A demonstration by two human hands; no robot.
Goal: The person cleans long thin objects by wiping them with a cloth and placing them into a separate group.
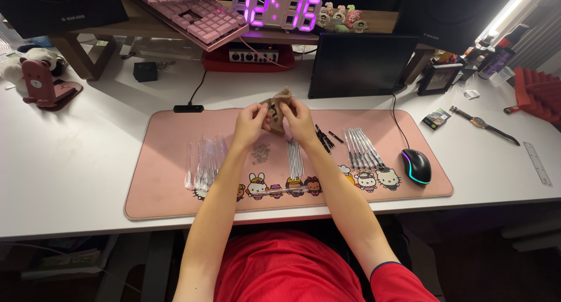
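My left hand [251, 125] and my right hand [298, 121] are raised together over the pink desk mat [163, 191], both gripping a small tan pouch [281, 97] at its mouth. Something small and dark shows between my fingers at the pouch opening. Below my hands on the mat lie a row of clear pen barrels [204, 159], a small heap of tiny springs [260, 154], a bundle of thin refills [295, 157], a few black pen tips [323, 139] and a row of assembled pens [362, 148]. One clear pen [279, 190] lies crosswise near the mat's front edge.
A black mouse [416, 166] sits on the mat's right end. Behind are a dark tablet [359, 65], a pink keyboard [190, 12] on a wooden riser, a glowing digital clock [277, 9] and a red box [251, 57]. A wristwatch [482, 124] and ruler [537, 163] lie at right.
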